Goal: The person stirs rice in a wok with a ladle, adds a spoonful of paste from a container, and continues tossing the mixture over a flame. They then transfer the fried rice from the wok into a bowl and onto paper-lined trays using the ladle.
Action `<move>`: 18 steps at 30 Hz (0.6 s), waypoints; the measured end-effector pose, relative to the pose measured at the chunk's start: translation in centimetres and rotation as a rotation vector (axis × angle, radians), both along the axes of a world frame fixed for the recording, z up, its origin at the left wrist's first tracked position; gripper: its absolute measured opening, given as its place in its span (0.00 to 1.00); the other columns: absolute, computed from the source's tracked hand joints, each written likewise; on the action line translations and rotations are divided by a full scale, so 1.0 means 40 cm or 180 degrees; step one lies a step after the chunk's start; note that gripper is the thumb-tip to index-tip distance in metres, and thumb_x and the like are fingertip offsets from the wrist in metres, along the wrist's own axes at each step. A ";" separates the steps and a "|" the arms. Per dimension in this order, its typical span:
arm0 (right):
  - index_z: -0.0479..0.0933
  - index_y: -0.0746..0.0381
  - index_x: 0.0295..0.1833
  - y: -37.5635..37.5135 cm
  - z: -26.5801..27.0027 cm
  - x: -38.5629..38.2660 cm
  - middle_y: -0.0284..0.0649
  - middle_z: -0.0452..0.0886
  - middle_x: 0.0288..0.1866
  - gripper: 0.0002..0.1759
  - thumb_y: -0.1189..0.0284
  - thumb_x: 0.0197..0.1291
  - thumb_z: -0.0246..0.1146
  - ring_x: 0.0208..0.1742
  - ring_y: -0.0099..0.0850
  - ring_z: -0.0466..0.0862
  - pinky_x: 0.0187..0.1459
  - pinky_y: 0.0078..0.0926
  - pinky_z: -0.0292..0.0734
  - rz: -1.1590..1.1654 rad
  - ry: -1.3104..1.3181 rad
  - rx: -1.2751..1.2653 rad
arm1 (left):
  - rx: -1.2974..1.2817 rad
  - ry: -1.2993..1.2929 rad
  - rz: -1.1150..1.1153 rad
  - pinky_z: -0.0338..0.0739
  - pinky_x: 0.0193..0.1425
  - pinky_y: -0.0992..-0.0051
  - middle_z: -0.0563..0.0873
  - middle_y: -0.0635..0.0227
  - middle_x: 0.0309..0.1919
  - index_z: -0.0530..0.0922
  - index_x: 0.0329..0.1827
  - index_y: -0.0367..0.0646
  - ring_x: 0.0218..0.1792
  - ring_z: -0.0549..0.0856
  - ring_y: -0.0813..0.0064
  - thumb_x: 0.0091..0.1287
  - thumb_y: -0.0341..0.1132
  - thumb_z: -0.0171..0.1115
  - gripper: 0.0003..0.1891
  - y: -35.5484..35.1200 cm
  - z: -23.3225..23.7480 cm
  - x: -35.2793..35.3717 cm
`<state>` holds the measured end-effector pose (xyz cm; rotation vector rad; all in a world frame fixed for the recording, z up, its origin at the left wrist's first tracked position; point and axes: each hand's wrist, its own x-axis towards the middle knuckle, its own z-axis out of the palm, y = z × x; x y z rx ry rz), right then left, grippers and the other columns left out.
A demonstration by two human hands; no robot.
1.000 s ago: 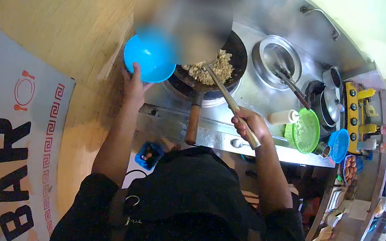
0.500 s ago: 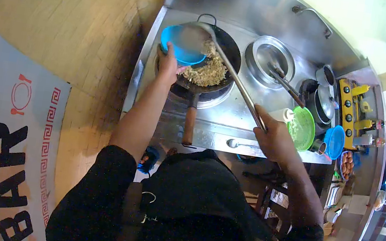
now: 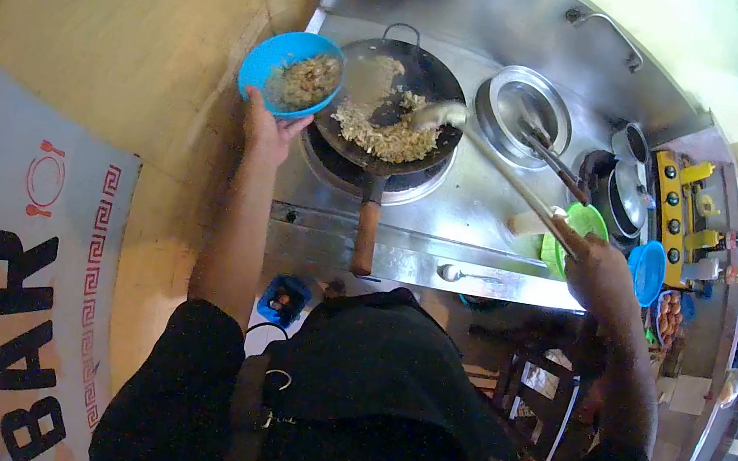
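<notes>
My left hand (image 3: 271, 130) grips the near edge of a blue bowl (image 3: 266, 60), held tilted just left of the wok. Some fried rice (image 3: 308, 81) lies in the bowl. My right hand (image 3: 589, 270) is closed round the long handle of a metal ladle (image 3: 514, 178). The ladle's head rests at the right side of the rice in the dark wok (image 3: 442, 73). More fried rice (image 3: 387, 144) is spread over the wok's bottom and left side. A wooden handle (image 3: 366, 240) sticks out from the wok toward me.
A metal pot (image 3: 485, 119) with utensils stands right of the wok. Further right are a green basket (image 3: 594, 224), a blue tub (image 3: 647, 275), a lidded dark pan (image 3: 627, 199) and a yellow stove (image 3: 670, 201). A spoon (image 3: 451, 273) lies on the counter's front edge.
My left hand has carried the blue bowl left, away from above the wok. The ladle has come down from the bowl to the right side of the wok, and my right hand moved right.
</notes>
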<state>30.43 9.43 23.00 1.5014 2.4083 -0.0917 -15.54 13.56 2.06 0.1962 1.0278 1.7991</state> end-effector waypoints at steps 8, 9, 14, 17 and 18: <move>0.64 0.50 0.67 0.093 -0.336 -0.097 0.59 0.79 0.33 0.31 0.72 0.54 0.53 0.36 0.54 0.80 0.41 0.49 0.75 -0.0183 0.0771 -0.0057 | 0.0047 0.0102 0.0316 0.74 0.57 0.49 0.65 0.57 0.65 0.53 0.70 0.47 0.60 0.73 0.52 0.68 0.64 0.33 0.36 -0.110 0.060 -0.045; 0.64 0.50 0.67 0.098 -0.368 -0.101 0.60 0.78 0.33 0.31 0.73 0.53 0.53 0.36 0.56 0.79 0.42 0.50 0.74 -0.0263 0.1033 -0.0016 | -0.0025 0.0148 0.0313 0.74 0.57 0.49 0.66 0.57 0.65 0.54 0.70 0.47 0.60 0.73 0.52 0.68 0.64 0.33 0.36 -0.123 0.058 -0.046; 0.62 0.54 0.68 0.127 -0.458 -0.188 0.50 0.79 0.25 0.30 0.72 0.57 0.52 0.26 0.46 0.82 0.31 0.45 0.78 -0.0484 0.1165 0.0256 | -0.0091 0.0234 0.0246 0.74 0.57 0.49 0.68 0.57 0.64 0.55 0.69 0.47 0.60 0.73 0.54 0.69 0.64 0.33 0.35 -0.143 0.035 -0.045; 0.61 0.59 0.68 0.096 -0.397 -0.203 0.32 0.69 0.20 0.29 0.72 0.61 0.53 0.18 0.20 0.70 0.16 0.19 0.68 -0.1770 0.3222 -0.2727 | -0.0226 0.0241 0.0314 0.75 0.57 0.50 0.69 0.57 0.63 0.56 0.69 0.47 0.59 0.74 0.55 0.69 0.63 0.32 0.34 -0.135 0.032 -0.040; 0.61 0.59 0.68 0.089 -0.402 -0.190 0.32 0.69 0.20 0.29 0.72 0.61 0.53 0.18 0.20 0.70 0.16 0.19 0.68 -0.1771 0.3225 -0.2713 | -0.0149 0.0233 0.0314 0.75 0.57 0.50 0.69 0.57 0.63 0.56 0.69 0.47 0.59 0.74 0.55 0.69 0.62 0.33 0.34 -0.132 0.018 -0.041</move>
